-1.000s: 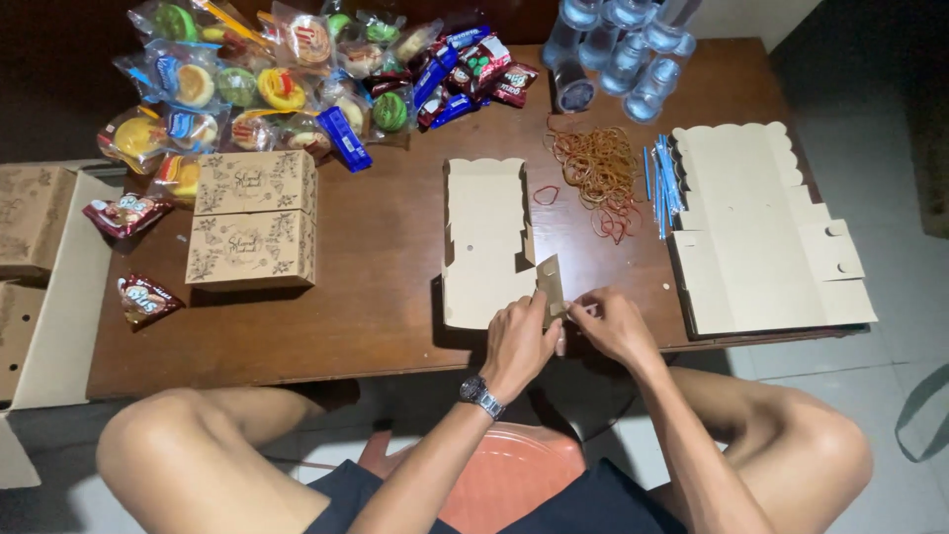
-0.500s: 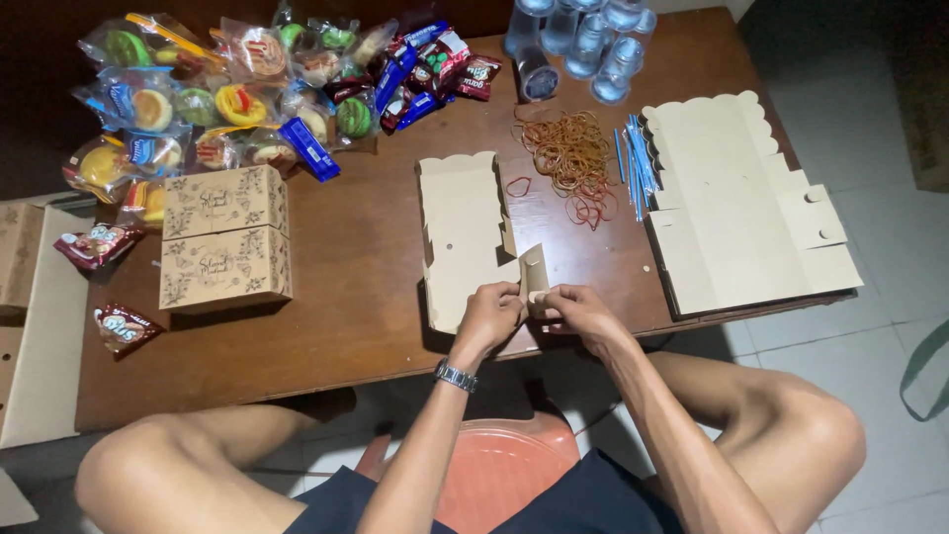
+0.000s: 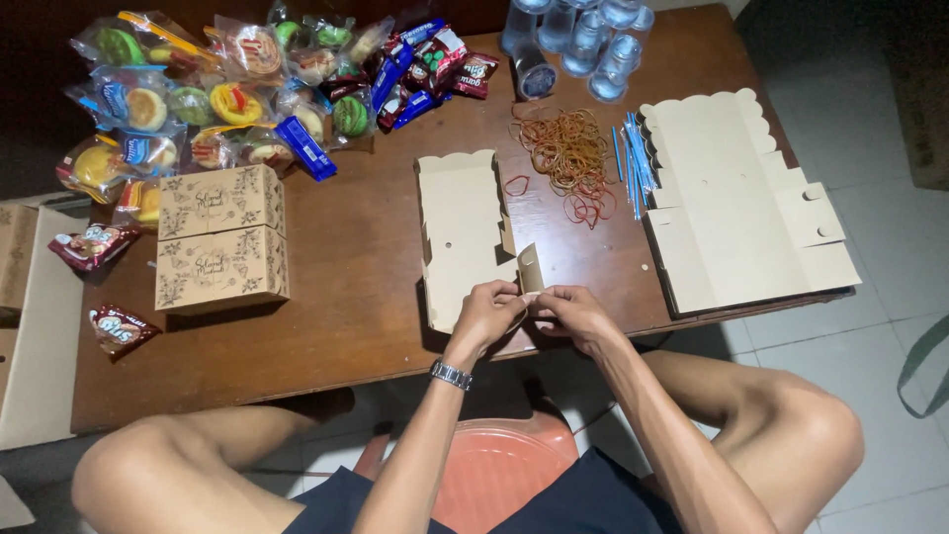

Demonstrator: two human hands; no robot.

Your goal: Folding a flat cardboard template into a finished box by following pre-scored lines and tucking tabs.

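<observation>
Dim indoor light from overhead; tabletop (image 3: 356, 287) evenly lit, faint sheen. Top-left corner falls into dark. Soft shadow beneath tabletop edge. Focus sharp, slight wide-angle bending at edges.

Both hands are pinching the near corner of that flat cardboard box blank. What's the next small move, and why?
Probably fold the raised corner flap inward and tuck it against the side wall. The box blank lies mostly flat on the table, with only this near-right flap standing up, and the left hand and right hand already meet at its base, so that corner looks half-formed.
</observation>
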